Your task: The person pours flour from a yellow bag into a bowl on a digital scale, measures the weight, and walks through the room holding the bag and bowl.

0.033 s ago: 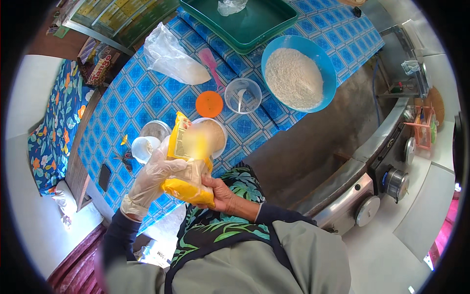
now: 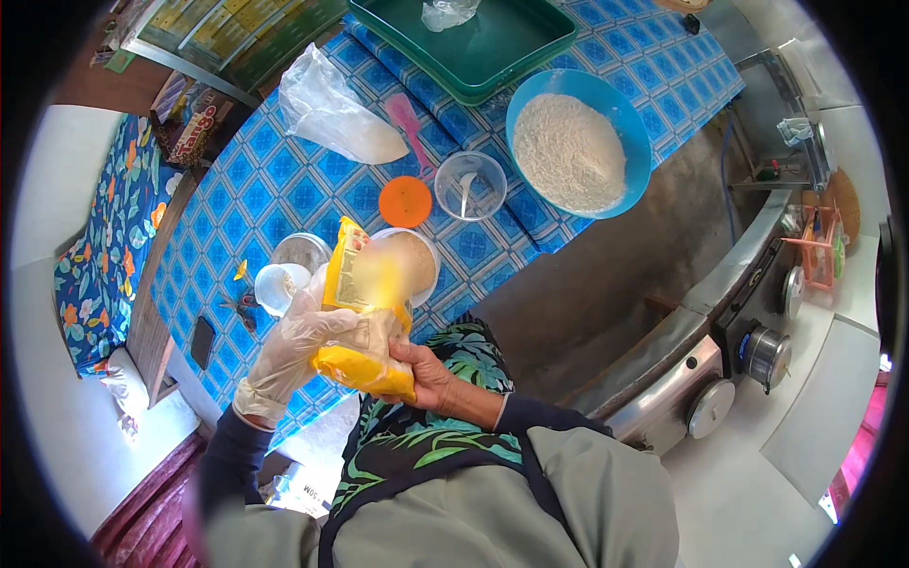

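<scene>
My left hand (image 2: 305, 346), in a clear glove, and my bare right hand (image 2: 421, 369) both grip a yellow pack (image 2: 350, 364) with its fingers closed round it. The pack is held over a round tub of light brown contents (image 2: 422, 265), which it partly hides. Left of that stand a small white cup (image 2: 276, 289) and a round container (image 2: 295, 248). An orange lid (image 2: 405, 201) and a clear cup with a white spoon (image 2: 483, 180) lie just beyond. A blue bowl of white powder (image 2: 568, 151) sits to the right.
The blue checked table (image 2: 232, 208) also holds a green tray (image 2: 511, 47), a plastic bag (image 2: 317, 99), a pink spatula (image 2: 402, 115), scissors (image 2: 246, 312) and a phone (image 2: 202, 343). A stove (image 2: 720, 364) and counter with a pink rack (image 2: 819, 246) line the right side.
</scene>
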`<state>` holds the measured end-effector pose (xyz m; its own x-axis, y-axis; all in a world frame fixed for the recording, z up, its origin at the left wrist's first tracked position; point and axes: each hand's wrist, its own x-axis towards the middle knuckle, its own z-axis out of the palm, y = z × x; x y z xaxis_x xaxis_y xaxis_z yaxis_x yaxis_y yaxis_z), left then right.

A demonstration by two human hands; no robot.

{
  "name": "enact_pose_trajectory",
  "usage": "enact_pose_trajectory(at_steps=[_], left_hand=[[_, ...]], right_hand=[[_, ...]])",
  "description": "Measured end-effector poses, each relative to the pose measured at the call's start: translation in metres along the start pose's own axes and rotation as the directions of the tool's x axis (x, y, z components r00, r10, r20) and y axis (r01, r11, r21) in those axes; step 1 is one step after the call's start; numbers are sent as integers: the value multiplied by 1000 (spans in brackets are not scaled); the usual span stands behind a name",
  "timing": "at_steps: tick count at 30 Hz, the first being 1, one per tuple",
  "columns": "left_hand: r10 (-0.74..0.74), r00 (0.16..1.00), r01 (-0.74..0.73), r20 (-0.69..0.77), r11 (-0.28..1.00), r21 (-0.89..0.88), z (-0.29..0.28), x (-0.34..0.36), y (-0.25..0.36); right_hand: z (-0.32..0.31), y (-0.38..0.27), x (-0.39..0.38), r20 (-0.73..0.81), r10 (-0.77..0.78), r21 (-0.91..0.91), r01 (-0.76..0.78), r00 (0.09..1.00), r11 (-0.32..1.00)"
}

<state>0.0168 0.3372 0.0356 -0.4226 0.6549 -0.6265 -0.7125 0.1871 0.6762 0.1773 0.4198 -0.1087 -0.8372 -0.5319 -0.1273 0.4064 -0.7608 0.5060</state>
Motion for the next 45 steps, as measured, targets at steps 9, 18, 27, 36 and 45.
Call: enact_pose_trajectory(at_steps=[9, 18, 27, 36, 45], left_hand=[[26, 996, -34, -85, 994, -100, 6, -10, -8], [55, 981, -78, -187, 990, -118, 2, 14, -3], [31, 992, -38, -125, 998, -55, -5, 33, -13], [52, 970, -79, -238, 991, -107, -3, 25, -22], [90, 977, -141, -192, 953, -269, 7, 32, -5]], right_hand=[[26, -13, 7, -90, -179, 157, 192, 980, 969], [19, -6, 0, -202, -169, 7, 174, 965, 985], [22, -7, -9, -213, -191, -156, 160, 958, 975], [21, -18, -7, -157, -91, 144, 114, 983, 983], [33, -12, -11, -192, -102, -82, 88, 976, 993]])
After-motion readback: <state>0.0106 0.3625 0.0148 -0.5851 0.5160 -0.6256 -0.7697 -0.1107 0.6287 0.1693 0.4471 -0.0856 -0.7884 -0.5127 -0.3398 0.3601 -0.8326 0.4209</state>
